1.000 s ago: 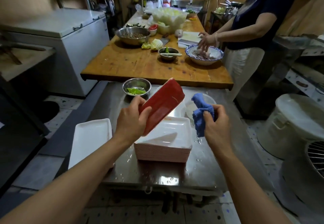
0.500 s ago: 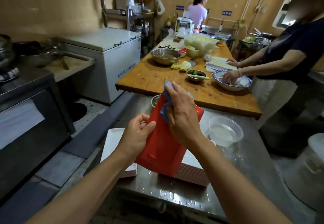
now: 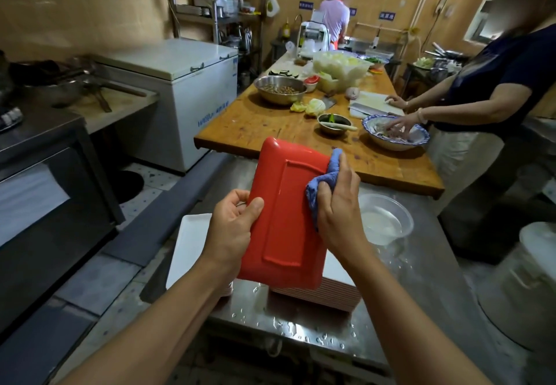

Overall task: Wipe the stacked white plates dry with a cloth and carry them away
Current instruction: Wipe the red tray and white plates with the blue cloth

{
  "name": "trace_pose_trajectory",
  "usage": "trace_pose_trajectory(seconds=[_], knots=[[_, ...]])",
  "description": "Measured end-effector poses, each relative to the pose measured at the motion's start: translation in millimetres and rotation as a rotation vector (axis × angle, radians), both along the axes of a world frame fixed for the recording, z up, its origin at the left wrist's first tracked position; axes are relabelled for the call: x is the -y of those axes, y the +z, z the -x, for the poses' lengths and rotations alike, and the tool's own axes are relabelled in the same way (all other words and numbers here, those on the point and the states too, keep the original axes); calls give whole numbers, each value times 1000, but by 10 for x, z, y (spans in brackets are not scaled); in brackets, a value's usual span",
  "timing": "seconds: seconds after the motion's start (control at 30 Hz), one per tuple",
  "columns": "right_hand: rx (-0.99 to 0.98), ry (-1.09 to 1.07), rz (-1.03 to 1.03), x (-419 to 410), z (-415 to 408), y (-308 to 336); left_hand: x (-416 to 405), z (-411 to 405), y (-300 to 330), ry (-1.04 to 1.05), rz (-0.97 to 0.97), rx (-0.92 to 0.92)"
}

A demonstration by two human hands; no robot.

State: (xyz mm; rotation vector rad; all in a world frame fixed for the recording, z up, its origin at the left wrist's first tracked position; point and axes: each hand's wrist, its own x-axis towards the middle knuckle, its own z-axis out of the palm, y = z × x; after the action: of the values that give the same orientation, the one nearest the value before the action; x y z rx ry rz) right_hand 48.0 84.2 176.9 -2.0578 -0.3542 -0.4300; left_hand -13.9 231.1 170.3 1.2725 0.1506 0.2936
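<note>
My left hand (image 3: pixel 233 228) grips the left edge of a rectangular plate (image 3: pixel 285 204), held upright with its red underside toward me. A bunched blue cloth (image 3: pixel 320 186) is pressed against the plate's right side by my right hand (image 3: pixel 338 210). Below the plate, a stack of rectangular plates (image 3: pixel 331 290) with white tops and pinkish edges rests on the wet steel table (image 3: pixel 301 321). A second white plate pile (image 3: pixel 188 246) lies at the table's left edge, partly hidden by my left arm.
A clear plastic bowl (image 3: pixel 383 217) sits on the steel table to the right. Beyond it a wooden table (image 3: pixel 255 125) holds bowls and vegetables; a person in a dark top (image 3: pixel 496 89) works there. A white bucket (image 3: pixel 523 282) stands at the right, a chest freezer (image 3: pixel 186 83) left.
The plate has been turned more upright, its red underside facing me. My right hand with the cloth slid from the plate's top down to its right side. The view shifted left.
</note>
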Motion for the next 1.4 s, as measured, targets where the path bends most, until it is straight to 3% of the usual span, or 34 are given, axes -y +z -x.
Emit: trace_pose_trajectory(seconds=[0.13,0.33,0.5,0.63,0.7,0.77,0.83,0.97,1.27,1.4], knots=[[-99,-5,-51,-60,209,-176,60,-135,-4,94,87,42],[-441,65,-442,147,205,-144,82,-229,-176,34,-13,30],[-365,32,-306,367,114,-17,-122,-257,-141,-132,-313,-128],[-347,211,-156,549,107,61,-285,-333,303,-22,-696,18],[-331,291,-37,602,113,91,-323,-404,510,-177,-808,47],[-325,354,37,629,108,120,-334,-452,590,-472,-743,-18],[-332,416,83,642,95,155,-324,-455,536,-628,-712,-52],[-268,462,171,617,80,229,-295,-393,395,-515,-622,13],[236,316,431,3,112,363,-234,-216,362,-334,-504,74],[213,210,499,212,78,211,-477,-103,353,-309,-312,-1]])
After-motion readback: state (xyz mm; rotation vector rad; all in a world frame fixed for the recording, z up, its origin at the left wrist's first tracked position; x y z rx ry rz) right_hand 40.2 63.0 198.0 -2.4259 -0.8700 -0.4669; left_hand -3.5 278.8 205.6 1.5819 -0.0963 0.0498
